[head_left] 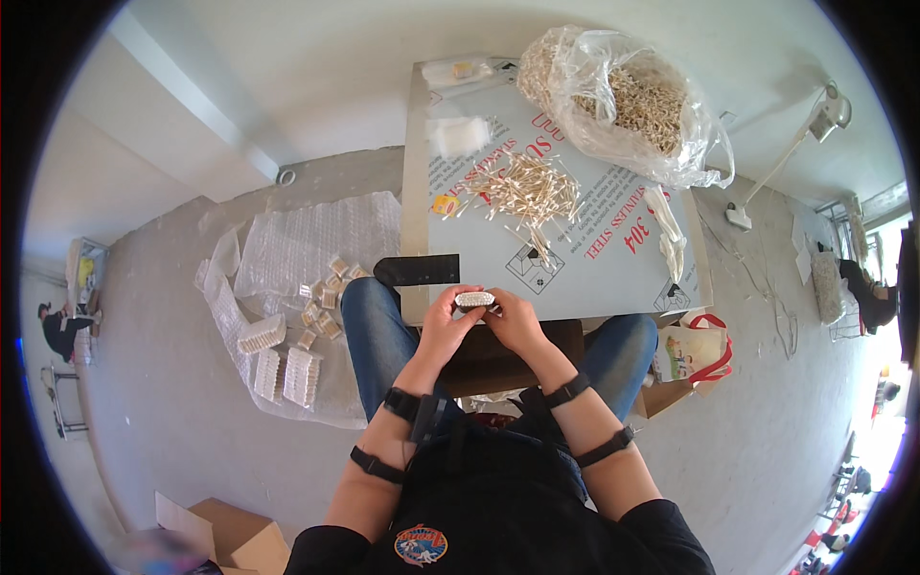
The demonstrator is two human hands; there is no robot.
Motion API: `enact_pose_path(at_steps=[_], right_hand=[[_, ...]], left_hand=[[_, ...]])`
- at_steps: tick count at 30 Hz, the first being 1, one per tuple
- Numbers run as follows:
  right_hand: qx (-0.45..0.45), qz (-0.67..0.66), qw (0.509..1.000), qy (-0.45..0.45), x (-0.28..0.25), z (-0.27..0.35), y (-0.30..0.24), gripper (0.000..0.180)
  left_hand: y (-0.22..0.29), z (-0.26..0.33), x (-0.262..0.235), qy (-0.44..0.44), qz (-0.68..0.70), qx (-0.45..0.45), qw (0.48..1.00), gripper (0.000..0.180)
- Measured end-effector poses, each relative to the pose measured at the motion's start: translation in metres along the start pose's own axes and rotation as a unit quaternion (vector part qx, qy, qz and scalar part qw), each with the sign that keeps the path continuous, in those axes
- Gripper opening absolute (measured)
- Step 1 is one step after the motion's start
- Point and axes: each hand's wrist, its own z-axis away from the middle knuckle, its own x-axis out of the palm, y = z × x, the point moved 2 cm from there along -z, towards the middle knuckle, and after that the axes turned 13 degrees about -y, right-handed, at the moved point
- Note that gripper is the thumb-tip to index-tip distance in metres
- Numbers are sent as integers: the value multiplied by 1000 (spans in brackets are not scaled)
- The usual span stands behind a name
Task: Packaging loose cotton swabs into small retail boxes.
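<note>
Both of my hands meet just over the table's near edge, around a bundle of cotton swabs [474,300] whose white tips face up. My left hand [445,324] grips its left side, and my right hand [515,322] closes on the right side, thumbs at the near edge. Ahead on the table lies a loose pile of wooden-stick cotton swabs [532,187], with a few strays toward me. A small yellow packet or label stack [446,204] sits left of the pile. Beyond it lies a stack of clear plastic bags [460,137].
A large clear bag of cotton swabs [637,110] stands at the table's far right. White folded plastic [666,235] lies on the right. Packed swab bundles [302,376] rest on bubble wrap [311,230] on the left floor. A paper bag [690,355] stands by my right knee.
</note>
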Motion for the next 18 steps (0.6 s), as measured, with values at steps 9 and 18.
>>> enact_pose_path(at_steps=[9,18], right_hand=[[-44,103,992,54,26,-29,59,37],[-87,101,986,98,34,-28,54,32]], left_hand=[[-66,-27,8,1,-74,-35,997,73],[-90,-25,6,31,52,-12,998,72]])
